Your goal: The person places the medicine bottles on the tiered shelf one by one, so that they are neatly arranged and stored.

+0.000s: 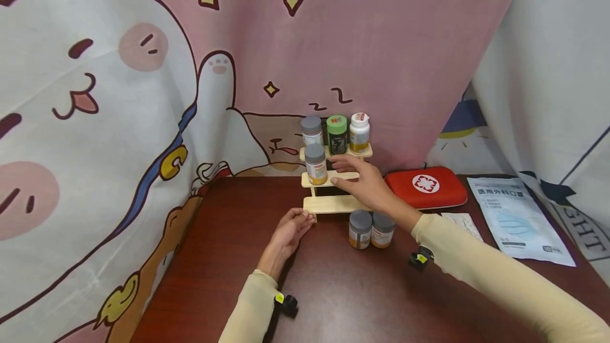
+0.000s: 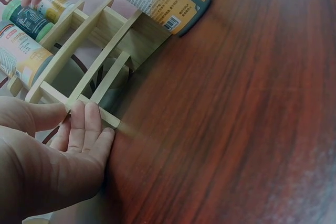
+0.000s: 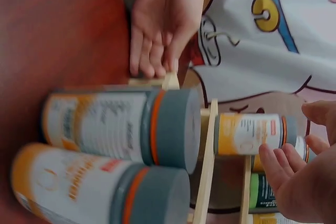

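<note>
A small three-tier wooden rack [image 1: 329,205] stands on the table. My left hand [image 1: 287,233] pinches its lower left end between thumb and fingers, seen closely in the left wrist view. On the middle tier, at the left, is a grey-lidded supplement bottle [image 1: 316,167]. Just right of that bottle is my right hand [image 1: 364,183], its fingers extended and holding nothing; whether a fingertip touches the bottle I cannot tell. The top tier bears another grey-lidded bottle [image 1: 312,130], a green-lidded bottle [image 1: 337,136] and a white bottle [image 1: 359,134].
Two more grey-lidded bottles [image 1: 360,232] stand on the table before the rack's right end. To the right lie a red first-aid case [image 1: 448,187], a small white packet [image 1: 463,225] and a face-mask pack [image 1: 519,221]. A printed curtain [image 1: 381,57] hangs behind.
</note>
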The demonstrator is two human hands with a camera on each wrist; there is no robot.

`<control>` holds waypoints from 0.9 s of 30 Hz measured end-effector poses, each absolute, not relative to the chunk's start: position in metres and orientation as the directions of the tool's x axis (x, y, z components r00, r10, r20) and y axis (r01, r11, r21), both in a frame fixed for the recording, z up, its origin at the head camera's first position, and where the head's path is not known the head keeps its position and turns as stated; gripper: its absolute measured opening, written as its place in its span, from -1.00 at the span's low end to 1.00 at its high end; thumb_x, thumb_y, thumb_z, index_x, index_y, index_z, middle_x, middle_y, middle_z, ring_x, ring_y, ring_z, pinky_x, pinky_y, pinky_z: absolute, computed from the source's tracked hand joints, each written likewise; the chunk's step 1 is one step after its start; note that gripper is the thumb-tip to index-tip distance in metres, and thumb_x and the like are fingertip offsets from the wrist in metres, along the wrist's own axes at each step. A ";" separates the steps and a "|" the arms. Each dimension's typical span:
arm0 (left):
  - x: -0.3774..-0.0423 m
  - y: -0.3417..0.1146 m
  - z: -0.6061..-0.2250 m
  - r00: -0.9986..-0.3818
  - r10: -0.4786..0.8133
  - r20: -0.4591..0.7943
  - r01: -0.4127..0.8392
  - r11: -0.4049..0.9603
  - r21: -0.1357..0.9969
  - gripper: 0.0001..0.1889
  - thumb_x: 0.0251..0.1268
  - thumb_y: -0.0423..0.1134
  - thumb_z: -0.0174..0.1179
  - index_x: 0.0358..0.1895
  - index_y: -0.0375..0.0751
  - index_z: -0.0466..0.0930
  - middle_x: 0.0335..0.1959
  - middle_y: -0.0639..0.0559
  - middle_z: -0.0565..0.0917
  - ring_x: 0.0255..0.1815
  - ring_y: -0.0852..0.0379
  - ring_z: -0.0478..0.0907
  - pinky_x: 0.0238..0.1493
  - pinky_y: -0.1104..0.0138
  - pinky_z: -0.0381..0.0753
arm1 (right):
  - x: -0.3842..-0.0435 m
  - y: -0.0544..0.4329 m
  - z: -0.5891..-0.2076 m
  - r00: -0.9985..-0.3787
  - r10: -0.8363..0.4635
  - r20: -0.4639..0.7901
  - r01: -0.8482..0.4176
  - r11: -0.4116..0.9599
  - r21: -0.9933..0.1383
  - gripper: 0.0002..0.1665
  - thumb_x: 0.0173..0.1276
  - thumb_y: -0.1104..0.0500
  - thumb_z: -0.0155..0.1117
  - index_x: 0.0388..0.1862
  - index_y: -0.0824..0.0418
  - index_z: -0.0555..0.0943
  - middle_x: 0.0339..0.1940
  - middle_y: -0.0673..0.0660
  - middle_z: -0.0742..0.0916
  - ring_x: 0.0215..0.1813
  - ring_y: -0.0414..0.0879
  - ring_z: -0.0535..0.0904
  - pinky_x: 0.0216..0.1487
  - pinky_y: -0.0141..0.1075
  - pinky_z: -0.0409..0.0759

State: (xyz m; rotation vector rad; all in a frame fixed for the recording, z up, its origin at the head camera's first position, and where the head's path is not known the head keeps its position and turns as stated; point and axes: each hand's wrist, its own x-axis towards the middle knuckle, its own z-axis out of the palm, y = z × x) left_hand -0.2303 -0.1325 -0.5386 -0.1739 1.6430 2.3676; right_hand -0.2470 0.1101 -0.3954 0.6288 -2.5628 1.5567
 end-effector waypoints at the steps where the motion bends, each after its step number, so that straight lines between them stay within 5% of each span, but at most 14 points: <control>1: -0.230 -0.132 -0.539 -0.960 0.135 -0.244 -0.276 -0.329 0.903 -0.90 0.59 -0.38 0.14 0.02 -0.21 0.45 -0.20 0.06 0.73 -0.09 0.18 0.74 0.52 0.03 0.56 | -0.242 0.112 -0.396 -0.914 -0.306 0.268 -0.376 0.388 -0.841 -0.37 0.47 0.11 0.45 0.47 -0.03 0.53 0.37 0.21 0.70 0.39 0.15 0.65 0.31 0.16 0.71; 8: -0.229 -0.132 -0.540 -0.962 0.138 -0.236 -0.270 -0.337 0.902 -0.91 0.59 -0.39 0.14 0.00 -0.20 0.46 -0.21 0.07 0.74 -0.08 0.17 0.75 0.43 0.12 0.64 | -0.216 0.126 -0.396 -0.911 -0.320 0.260 -0.364 0.330 -0.871 -0.38 0.48 0.09 0.45 0.47 -0.02 0.52 0.34 0.18 0.71 0.36 0.12 0.66 0.34 0.09 0.69; 16: -0.230 -0.133 -0.538 -0.963 0.139 -0.232 -0.266 -0.341 0.902 -0.91 0.59 -0.40 0.12 0.02 -0.22 0.45 -0.21 0.06 0.74 -0.08 0.17 0.75 0.47 0.09 0.61 | -0.201 0.149 -0.395 -0.923 -0.296 0.246 -0.346 0.355 -0.869 -0.40 0.49 0.03 0.44 0.45 -0.01 0.52 0.33 0.09 0.72 0.30 -0.04 0.66 0.30 -0.33 0.68; 27: -0.229 -0.132 -0.539 -0.964 0.136 -0.229 -0.262 -0.339 0.903 -0.89 0.60 -0.38 0.12 0.05 -0.23 0.44 -0.20 0.06 0.73 -0.07 0.17 0.75 0.54 0.02 0.54 | -0.188 0.178 -0.424 -0.940 -0.272 0.203 -0.309 0.438 -0.844 -0.37 0.42 0.06 0.51 0.43 -0.02 0.54 0.35 0.08 0.71 0.26 -0.26 0.60 0.27 -0.45 0.60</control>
